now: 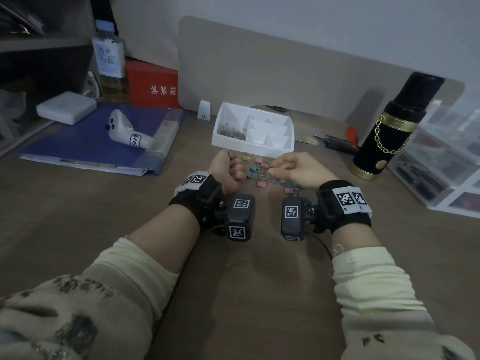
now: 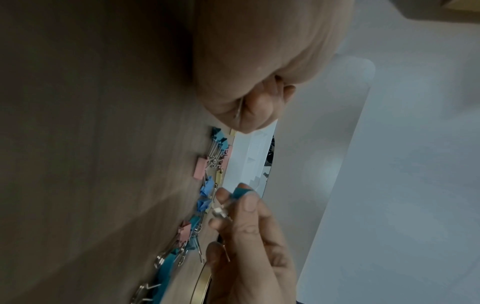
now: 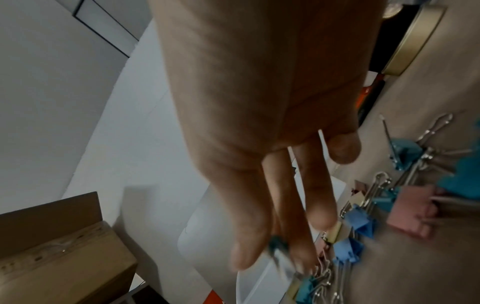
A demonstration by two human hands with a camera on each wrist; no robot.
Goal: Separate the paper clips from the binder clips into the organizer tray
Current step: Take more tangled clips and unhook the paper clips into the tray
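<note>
Dim desk corner against a pale wall

A brown wood-grain tabletop (image 1: pixel 78 203) meets a beige divider panel (image 1: pixel 285 74) below the grey-white wall (image 1: pixel 311 11); dark shelving (image 1: pixel 39 61), perhaps a bookcase, stands at left under low light.

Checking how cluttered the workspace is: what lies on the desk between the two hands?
In the head view, loose coloured binder clips lie between the left hand and right hand.

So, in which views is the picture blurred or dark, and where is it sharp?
Head view: dim and even, edges curved by the wide lens, white plastic organizer tray fairly sharp. Left wrist view: the near left hand is soft and the wooden desk smeared. Right wrist view: the right hand is blurred, most at the fingertips pinching a teal binder clip.
</note>
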